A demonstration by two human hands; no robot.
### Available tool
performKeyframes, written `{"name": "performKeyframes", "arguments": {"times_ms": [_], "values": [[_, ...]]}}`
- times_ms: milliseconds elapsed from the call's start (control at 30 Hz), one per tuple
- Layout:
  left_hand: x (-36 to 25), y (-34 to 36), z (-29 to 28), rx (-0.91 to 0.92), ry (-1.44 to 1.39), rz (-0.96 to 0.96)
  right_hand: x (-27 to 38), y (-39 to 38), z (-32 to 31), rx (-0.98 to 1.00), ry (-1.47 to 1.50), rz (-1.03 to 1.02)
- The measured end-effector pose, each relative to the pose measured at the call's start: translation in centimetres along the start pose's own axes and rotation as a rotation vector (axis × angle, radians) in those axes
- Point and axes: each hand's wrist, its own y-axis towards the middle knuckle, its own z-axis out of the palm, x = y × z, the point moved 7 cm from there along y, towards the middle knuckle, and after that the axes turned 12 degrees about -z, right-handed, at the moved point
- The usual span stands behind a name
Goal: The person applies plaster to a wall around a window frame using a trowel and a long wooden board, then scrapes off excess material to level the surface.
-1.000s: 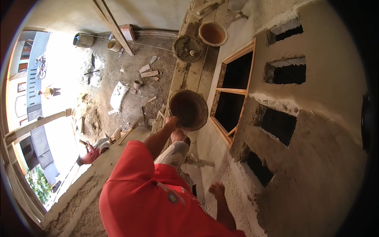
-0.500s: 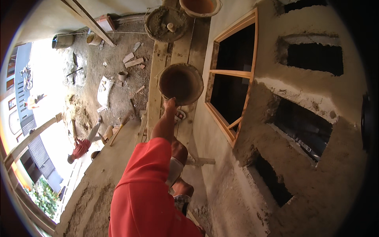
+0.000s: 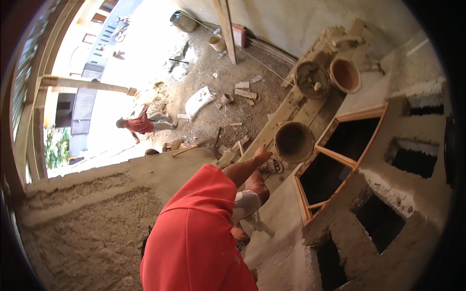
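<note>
My left arm, in a red sleeve, stretches over a plank platform (image 3: 286,110). At its end my left hand (image 3: 262,153) is open beside the rim of a mortar-crusted bucket (image 3: 294,142), with nothing visible in it. The bucket stands on the planks, its inside dark. Below the hand, my sandalled foot (image 3: 273,166) rests on the boards. Further along stand a bucket of grey mortar (image 3: 306,83), a pale knob-ended thing sticking out of it, and a reddish-brown bucket (image 3: 347,77). Of my right hand, perhaps only a sliver of skin shows by the shirt's lower edge; its fingers are hidden.
Right of the planks, a wall holds a wooden window frame (image 3: 352,162) and several rough openings (image 3: 380,223). Far below on the ground, a person in red (image 3: 141,123) stands near a white sack (image 3: 198,103), bricks (image 3: 245,93) and pails (image 3: 217,43). A string crosses the yard.
My left hand has let go of the bucket's rim and drawn slightly away from it. The view has turned, so the planks and buckets now appear further right and slanted.
</note>
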Motion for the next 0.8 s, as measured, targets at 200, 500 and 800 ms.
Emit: {"name": "performKeyframes", "arguments": {"times_ms": [200,500,800], "values": [[-2.7,-7.5,-13.0,-0.036,0.303,0.22,10.2,-3.4,0.2,-0.005,0.073,-0.262],[1.7,-18.3,-19.3,0.065,0.331,0.077,7.9,-4.2,-4.2,0.067,-0.013,-0.457],[1.5,-22.6,-21.4,0.038,0.36,0.276,9.8,-7.9,-3.3,0.02,-0.446,-0.804]]}}
